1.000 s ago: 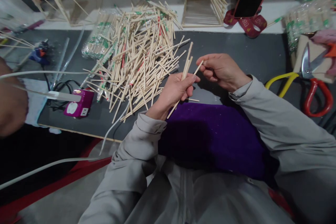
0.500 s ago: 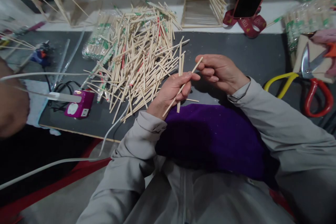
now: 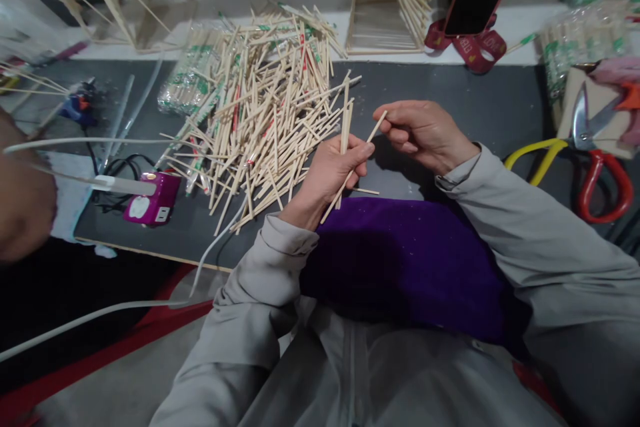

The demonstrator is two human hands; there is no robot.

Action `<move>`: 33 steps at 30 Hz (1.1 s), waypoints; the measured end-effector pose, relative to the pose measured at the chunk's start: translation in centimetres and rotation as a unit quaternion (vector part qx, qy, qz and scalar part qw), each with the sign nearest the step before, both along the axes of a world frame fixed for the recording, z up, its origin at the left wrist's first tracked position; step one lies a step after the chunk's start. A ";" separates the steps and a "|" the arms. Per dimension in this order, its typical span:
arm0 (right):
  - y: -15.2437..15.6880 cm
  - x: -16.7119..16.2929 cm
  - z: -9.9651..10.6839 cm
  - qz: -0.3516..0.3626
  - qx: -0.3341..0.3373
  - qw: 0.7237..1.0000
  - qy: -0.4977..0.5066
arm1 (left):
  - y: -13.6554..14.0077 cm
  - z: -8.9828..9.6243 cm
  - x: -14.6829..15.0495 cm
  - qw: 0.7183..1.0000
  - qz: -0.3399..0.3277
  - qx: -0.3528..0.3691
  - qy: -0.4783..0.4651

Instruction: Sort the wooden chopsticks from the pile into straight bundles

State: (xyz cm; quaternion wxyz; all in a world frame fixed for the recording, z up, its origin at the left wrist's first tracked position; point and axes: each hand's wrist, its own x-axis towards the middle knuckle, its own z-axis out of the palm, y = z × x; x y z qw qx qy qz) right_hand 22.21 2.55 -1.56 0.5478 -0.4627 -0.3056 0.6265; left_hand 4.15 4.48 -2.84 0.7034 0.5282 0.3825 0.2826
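My left hand (image 3: 340, 170) is closed round a few thin wooden chopsticks (image 3: 346, 113), which stand out above and below the fist. One more chopstick (image 3: 379, 124) slants across them, pressed under the left thumb. Its upper end is pinched between the thumb and forefinger of my right hand (image 3: 425, 133). Both hands are above the front of the dark table, just beyond the purple cloth (image 3: 425, 247) on my lap. Left of my left hand lies a large loose pile of chopsticks (image 3: 270, 113), some in printed wrappers.
Packed chopsticks (image 3: 183, 73) lie behind the pile. A purple power adapter (image 3: 150, 199) with white cables and a blue glue gun (image 3: 77, 107) are on the left. Scissors (image 3: 583, 127) lie right. Stick frames (image 3: 390, 0) stand at the back. Another person's blurred arm (image 3: 25, 193) shows at left.
My left hand has shifted slightly right, and the slanted chopstick's lower end has moved right with it. My right hand stays at the upper end, almost still.
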 end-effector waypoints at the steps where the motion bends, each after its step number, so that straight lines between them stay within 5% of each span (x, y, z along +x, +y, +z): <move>1: 0.0 0.0 0.0 0.002 0.002 1.000 0.003 | 0.0 0.0 0.0 1.000 -0.002 0.004 0.000; 9: -0.4 0.1 0.5 0.048 0.002 0.998 0.050 | -0.1 0.3 -0.1 0.999 -0.030 -0.007 -0.041; 20: 0.2 0.9 0.8 0.103 -0.080 0.986 0.108 | -0.5 -0.2 -0.3 0.999 -0.002 0.029 -0.023; 26: -0.6 -1.9 -0.5 0.192 -0.117 0.974 -0.011 | -0.3 0.5 -0.2 0.999 0.019 0.046 -0.023; 33: -0.3 -0.9 -0.4 0.090 -0.093 0.992 0.004 | 0.5 0.1 -0.3 0.999 0.015 -0.019 -0.027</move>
